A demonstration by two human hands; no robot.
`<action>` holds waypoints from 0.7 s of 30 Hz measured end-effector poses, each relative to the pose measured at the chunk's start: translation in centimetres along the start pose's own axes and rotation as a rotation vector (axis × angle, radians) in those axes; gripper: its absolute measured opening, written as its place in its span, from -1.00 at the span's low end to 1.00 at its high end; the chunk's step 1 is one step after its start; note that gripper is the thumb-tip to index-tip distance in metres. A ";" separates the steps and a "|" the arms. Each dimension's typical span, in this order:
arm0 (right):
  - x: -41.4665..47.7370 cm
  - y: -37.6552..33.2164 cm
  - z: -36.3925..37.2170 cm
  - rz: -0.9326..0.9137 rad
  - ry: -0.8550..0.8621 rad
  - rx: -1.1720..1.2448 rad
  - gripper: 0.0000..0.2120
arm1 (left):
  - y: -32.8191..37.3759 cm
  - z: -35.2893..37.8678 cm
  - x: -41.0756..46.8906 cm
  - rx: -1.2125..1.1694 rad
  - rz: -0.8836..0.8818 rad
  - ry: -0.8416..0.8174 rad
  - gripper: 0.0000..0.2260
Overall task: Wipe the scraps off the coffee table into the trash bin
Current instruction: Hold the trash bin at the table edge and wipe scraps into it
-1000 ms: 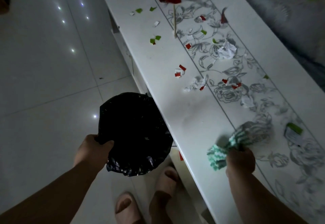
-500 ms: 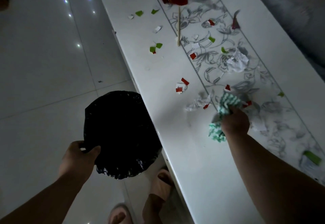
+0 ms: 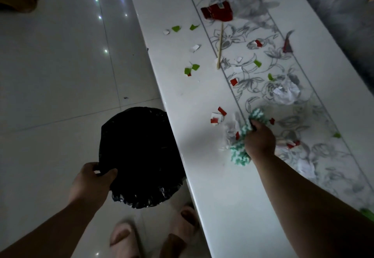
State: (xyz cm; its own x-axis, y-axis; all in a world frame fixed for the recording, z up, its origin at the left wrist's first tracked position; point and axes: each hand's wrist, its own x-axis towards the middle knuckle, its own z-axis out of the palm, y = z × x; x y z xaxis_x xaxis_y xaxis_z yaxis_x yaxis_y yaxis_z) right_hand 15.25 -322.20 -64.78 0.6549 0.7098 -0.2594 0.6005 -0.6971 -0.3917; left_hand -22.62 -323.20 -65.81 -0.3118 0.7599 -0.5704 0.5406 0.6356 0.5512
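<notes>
Pretty dim shot. Right hand (image 3: 260, 141) is clenched around a green-and-white cloth (image 3: 241, 152), pressed on the table (image 3: 202, 146) mid-frame, with crumpled white bits right against it. Left hand (image 3: 91, 180) grips the rim of the bin (image 3: 139, 156), lower left, tucked against the table edge. Red, green and white scraps (image 3: 192, 69) are scattered toward the upper right, plus a stick (image 3: 220, 47) and a red wrapper (image 3: 217, 11).

Right hand (image 3: 260, 142) presses cloth (image 3: 240, 154) on table (image 3: 222, 186); left hand (image 3: 91, 182) holds bin (image 3: 139, 156).
</notes>
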 end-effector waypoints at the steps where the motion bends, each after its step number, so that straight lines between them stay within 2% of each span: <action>1: 0.2 -0.8 0.3 -0.015 -0.026 -0.007 -0.51 | 0.1 0.0 0.0 0.002 0.006 0.004 -0.79; 4: 0.6 -3.1 1.3 -0.082 -0.098 -0.046 -0.50 | 0.3 0.0 0.3 0.015 0.026 0.014 -0.79; 8: 0.1 -5.3 2.4 -0.162 -0.112 -0.060 -0.52 | 0.5 0.0 1.1 0.009 0.017 0.004 -0.77; 13: -2.4 -7.6 4.3 -0.260 -0.190 -0.062 -0.52 | 0.5 -0.3 2.1 -0.046 -0.014 -0.041 -0.77; 21: -7.0 -11.7 7.4 -0.396 -0.355 -0.056 -0.48 | 1.1 -1.3 3.4 0.022 -0.035 -0.036 -0.76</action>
State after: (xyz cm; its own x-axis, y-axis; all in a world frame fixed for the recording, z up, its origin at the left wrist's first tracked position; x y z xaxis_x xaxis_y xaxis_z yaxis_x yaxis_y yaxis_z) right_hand 0.27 -318.24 -64.90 0.1840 0.9033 -0.3876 0.8000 -0.3667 -0.4748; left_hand -24.10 -319.75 -66.40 -0.3025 0.7319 -0.6106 0.5472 0.6579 0.5174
